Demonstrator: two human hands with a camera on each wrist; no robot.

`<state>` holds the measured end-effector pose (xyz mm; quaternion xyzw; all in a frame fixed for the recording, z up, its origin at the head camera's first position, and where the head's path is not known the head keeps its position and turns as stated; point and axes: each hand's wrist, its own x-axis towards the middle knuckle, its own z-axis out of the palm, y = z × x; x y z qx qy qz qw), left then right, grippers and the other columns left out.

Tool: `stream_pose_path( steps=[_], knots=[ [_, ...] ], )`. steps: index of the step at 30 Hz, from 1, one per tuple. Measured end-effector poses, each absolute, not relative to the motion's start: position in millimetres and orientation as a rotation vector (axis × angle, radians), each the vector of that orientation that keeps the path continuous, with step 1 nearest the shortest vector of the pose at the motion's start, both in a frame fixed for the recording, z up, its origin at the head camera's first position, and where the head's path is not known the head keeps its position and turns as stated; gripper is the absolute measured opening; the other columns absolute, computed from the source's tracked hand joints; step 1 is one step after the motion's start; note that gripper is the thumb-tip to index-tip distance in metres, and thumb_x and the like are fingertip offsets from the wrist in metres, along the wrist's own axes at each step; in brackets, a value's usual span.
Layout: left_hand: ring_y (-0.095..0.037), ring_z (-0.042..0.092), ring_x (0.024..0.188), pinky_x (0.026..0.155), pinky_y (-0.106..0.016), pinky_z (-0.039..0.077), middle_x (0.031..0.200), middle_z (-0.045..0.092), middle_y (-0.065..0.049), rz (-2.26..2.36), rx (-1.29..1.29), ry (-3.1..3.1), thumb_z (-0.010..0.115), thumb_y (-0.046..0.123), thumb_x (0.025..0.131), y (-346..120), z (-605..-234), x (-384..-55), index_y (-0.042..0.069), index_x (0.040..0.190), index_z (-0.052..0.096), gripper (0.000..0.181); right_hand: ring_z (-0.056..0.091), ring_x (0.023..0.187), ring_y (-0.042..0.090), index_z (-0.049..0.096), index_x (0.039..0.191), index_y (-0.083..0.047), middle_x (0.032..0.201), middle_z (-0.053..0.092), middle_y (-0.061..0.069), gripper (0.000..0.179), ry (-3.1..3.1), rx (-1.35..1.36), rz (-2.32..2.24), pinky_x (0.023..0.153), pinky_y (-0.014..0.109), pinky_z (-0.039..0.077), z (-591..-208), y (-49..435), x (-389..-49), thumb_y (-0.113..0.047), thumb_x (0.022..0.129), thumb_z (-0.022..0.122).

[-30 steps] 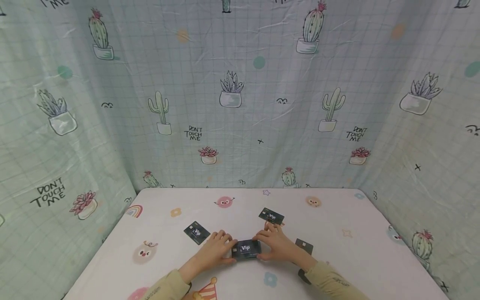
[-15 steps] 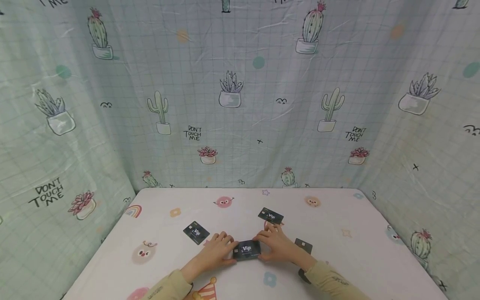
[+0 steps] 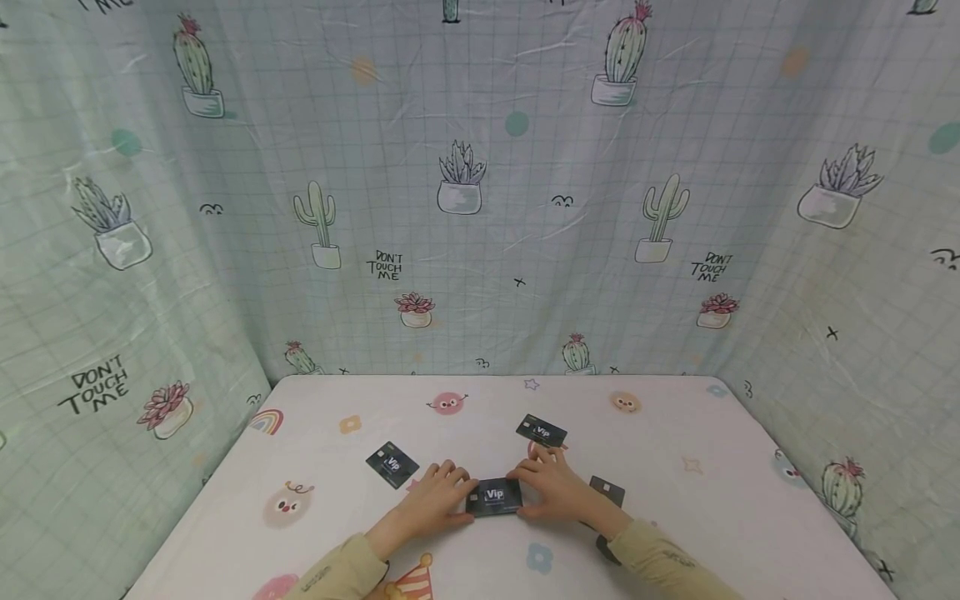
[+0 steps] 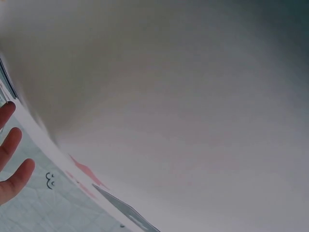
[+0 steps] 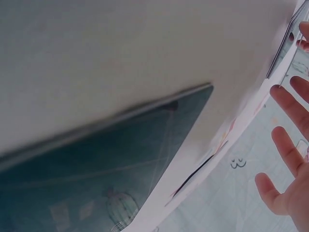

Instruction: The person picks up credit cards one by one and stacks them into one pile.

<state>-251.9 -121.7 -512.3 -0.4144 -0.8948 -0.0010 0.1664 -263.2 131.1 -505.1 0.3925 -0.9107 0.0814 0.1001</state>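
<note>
A black card marked "Vip" [image 3: 493, 497] lies between my two hands at the middle of the table. My left hand [image 3: 435, 502] holds its left end, fingertips at the far corner and thumb at the near one. My right hand [image 3: 553, 492] grips the right end the same way. In the right wrist view, a stack of cards [image 5: 285, 46] shows layered edges near the fingertips of that hand [image 5: 292, 145]. At the left edge of the left wrist view, the fingers [image 4: 17, 174] are by the cards' dark edge [image 4: 7, 79].
One black card [image 3: 393, 464] lies left of my left hand; another [image 3: 542, 431] sits beyond my right fingers. Under my right forearm, two dark cards [image 3: 609, 490] are partly covered. The white table [image 3: 720, 517] has printed cartoons, and a cactus-patterned curtain [image 3: 517, 242] surrounds it.
The held card has shifted very slightly to the right, with both hands keeping their hold on its ends. The other cards stay where they were.
</note>
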Motion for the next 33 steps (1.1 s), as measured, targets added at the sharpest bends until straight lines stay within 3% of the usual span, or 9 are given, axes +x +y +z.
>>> stream_pose_path(
  steps=[8,33],
  knots=[
    [-0.015,0.046,0.087,0.072,-0.028,0.035,0.096,0.057,0.000,-0.015,-1.190,-2.497,0.061,0.047,0.076,-123.3,-513.8,-252.4,0.013,0.106,0.060,0.045,0.039,0.099,0.015,0.057,0.112,-0.022,0.104,0.060,-0.010,0.049,-2.705,1.166,0.243,0.089,0.046,0.031,-503.6,129.2,-262.8,-0.042,0.070,0.070],
    [-0.014,0.047,0.092,0.077,-0.032,0.040,0.103,0.056,0.002,0.015,-1.199,-2.629,0.058,0.048,0.079,-123.8,-516.7,-257.0,0.016,0.114,0.057,0.047,0.042,0.107,0.018,0.056,0.115,-0.023,0.108,0.059,-0.008,0.047,-2.756,1.188,0.152,0.093,0.050,0.029,-505.2,128.3,-264.5,-0.043,0.073,0.065]
  ],
)
